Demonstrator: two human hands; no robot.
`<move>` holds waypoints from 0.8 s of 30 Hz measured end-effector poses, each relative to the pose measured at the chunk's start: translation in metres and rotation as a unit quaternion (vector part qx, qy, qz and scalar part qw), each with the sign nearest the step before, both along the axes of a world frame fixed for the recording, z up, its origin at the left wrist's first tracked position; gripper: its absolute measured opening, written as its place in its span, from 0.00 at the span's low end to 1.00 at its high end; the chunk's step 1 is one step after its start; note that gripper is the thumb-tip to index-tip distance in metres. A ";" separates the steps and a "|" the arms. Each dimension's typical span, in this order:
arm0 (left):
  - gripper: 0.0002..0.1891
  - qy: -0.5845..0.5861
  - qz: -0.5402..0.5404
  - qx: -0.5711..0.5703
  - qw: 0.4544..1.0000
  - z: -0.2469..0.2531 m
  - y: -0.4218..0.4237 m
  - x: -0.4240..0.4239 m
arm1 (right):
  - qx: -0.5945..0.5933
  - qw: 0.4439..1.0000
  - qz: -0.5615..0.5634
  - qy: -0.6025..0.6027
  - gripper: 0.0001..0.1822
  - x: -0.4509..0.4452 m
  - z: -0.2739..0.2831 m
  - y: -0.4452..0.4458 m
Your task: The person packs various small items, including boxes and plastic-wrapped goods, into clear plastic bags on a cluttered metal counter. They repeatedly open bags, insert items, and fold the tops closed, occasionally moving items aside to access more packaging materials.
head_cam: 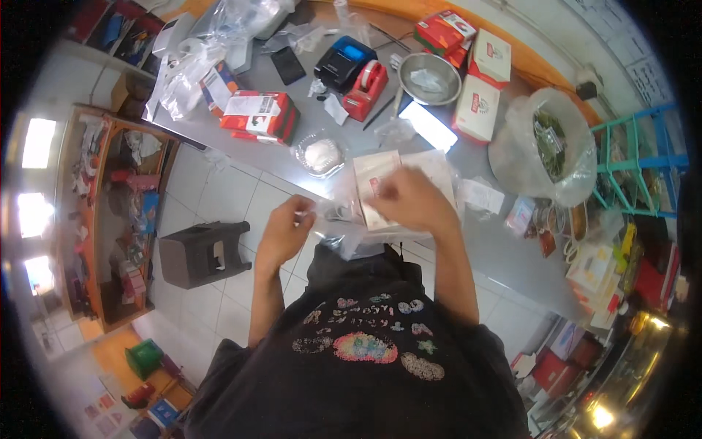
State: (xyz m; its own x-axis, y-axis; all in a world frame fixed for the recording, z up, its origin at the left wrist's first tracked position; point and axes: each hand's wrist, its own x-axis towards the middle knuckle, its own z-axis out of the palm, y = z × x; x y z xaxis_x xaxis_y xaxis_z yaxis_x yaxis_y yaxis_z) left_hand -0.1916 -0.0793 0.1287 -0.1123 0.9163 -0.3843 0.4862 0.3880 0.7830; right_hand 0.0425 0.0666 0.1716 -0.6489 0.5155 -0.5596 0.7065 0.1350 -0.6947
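At the table's near edge lie two cream cardboard boxes (364,211) side by side, seemingly inside a clear plastic bag (343,237). The bag's loose mouth spreads to the left, where my left hand (285,230) pinches its edge between thumb and fingers. Over the boxes is my right hand (419,200), blurred, its fingers curled in; whether it grips the plastic is hidden. Just beyond the bag sits a clear round plastic container (319,153) with something white in it. A phone with a bright white screen (429,126) rests behind the boxes.
On the grey table (263,151) stand red boxes (260,116), a red tape dispenser (366,90), a black label printer (343,63) and a metal bowl (429,79). A plastic-lined tub (540,145) of green leaves is at right. A dark plastic stool (200,255) lies on the floor.
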 end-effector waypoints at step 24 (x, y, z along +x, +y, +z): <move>0.23 0.164 -0.008 0.161 0.973 0.008 0.038 0.019 | 0.214 0.970 -0.073 0.087 0.55 0.023 0.018 0.002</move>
